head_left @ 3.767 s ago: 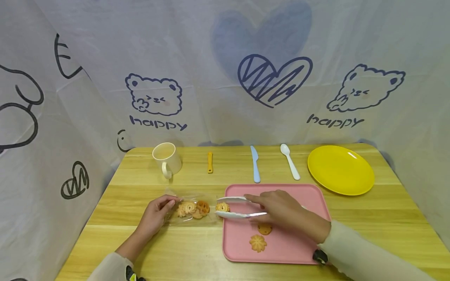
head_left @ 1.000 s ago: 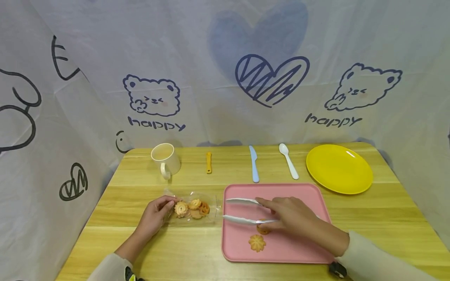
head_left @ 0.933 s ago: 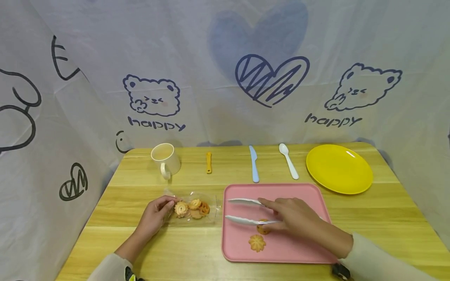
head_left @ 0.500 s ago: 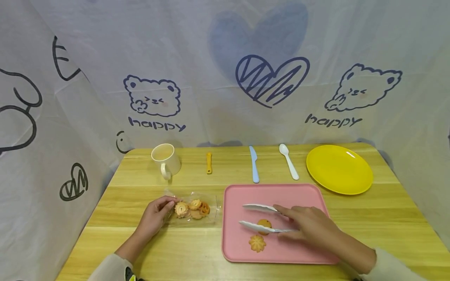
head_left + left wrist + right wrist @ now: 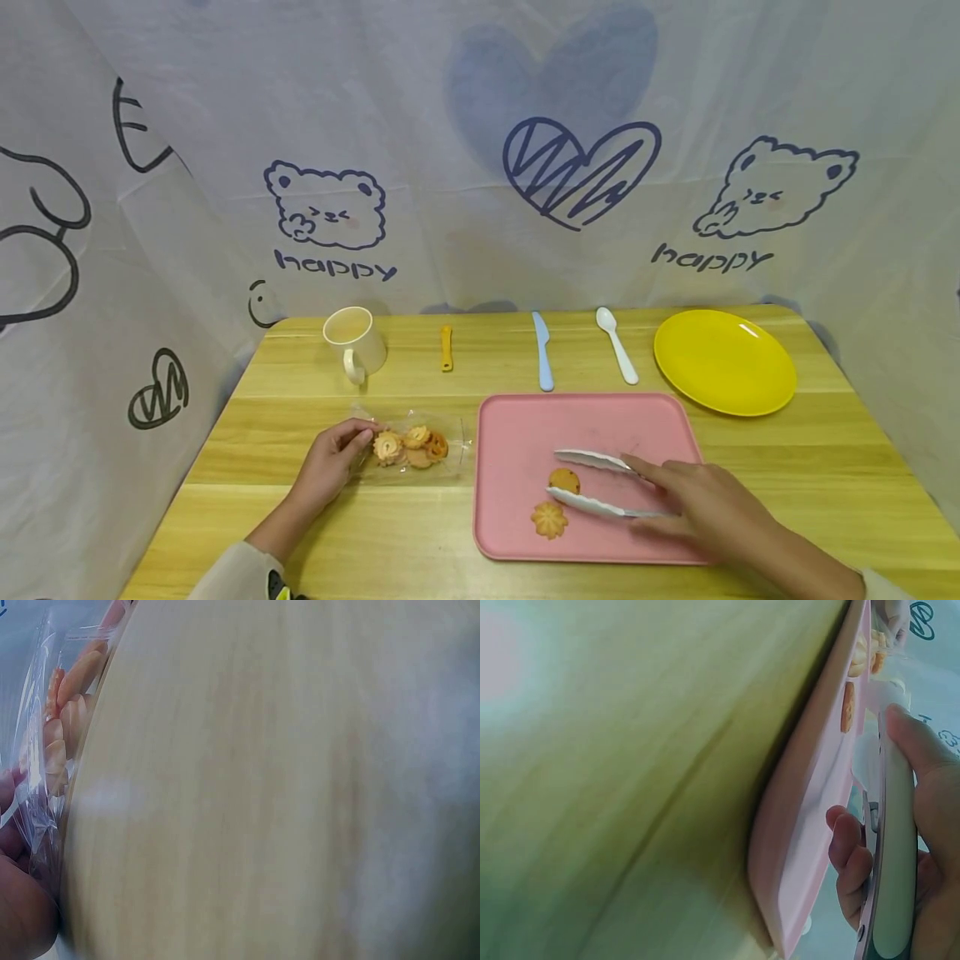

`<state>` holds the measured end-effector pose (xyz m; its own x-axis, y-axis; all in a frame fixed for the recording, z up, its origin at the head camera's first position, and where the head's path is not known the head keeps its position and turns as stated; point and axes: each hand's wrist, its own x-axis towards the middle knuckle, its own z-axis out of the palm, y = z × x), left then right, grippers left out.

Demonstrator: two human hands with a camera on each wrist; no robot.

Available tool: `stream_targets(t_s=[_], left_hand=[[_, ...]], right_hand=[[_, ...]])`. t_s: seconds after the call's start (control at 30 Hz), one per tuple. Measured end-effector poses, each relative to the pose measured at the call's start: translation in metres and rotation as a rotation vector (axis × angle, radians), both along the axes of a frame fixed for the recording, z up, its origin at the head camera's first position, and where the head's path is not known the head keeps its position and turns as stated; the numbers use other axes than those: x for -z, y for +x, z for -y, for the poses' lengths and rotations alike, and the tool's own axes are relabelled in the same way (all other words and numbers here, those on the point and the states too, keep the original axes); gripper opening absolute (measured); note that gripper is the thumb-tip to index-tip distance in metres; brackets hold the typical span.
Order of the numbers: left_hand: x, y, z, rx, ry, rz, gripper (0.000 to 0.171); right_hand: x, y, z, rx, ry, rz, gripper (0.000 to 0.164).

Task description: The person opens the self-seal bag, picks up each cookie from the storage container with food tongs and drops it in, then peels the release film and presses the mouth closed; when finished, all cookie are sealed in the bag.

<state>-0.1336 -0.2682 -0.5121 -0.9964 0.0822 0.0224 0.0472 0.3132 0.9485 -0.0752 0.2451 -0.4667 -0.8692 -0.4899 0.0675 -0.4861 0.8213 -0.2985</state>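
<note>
Angled in from the lower left, the left hand (image 5: 330, 460) pinches a clear bag (image 5: 458, 433) of cookies (image 5: 417, 457) by its left end, thumb against fingers, on the tabletop (image 5: 420, 533). Rightward, the pink tray (image 5: 517, 425) bears a flower-shaped cookie (image 5: 550, 520) and, just behind it, a round cookie (image 5: 565, 477). Above them, tongs (image 5: 588, 503) point left, arms spread; the right hand (image 5: 705, 507), slanting from the lower right, grips them, thumb and curled fingers on opposite sides.

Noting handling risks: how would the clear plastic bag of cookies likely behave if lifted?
The clear plastic bag is probably floppy, since it looks thin and creased. The cookies inside would likely shift, as they lie loosely clustered. The bag may sag, since the left hand pinches one end.
</note>
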Motion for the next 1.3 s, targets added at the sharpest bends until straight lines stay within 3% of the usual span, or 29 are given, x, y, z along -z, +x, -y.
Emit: stream_targets(t_s=[0.27,0.6,1.3], left_hand=[[0.0003,0.0003,0.0003,0.001,0.000,-0.009,0.022],[-0.0007,0.0004,0.0001,0.011,0.005,-0.015,0.023],[0.0008,0.0001,0.0003,0.007,0.008,-0.020,0.022]], right_hand=[[0.0023,0.0025,-0.0053,0.008,0.014,0.060,0.076],[0.0015,0.0028,-0.0041,-0.034,0.034,0.027,0.072],[0.0008,0.0006,-0.0059,-0.042,0.030,0.038,0.069]])
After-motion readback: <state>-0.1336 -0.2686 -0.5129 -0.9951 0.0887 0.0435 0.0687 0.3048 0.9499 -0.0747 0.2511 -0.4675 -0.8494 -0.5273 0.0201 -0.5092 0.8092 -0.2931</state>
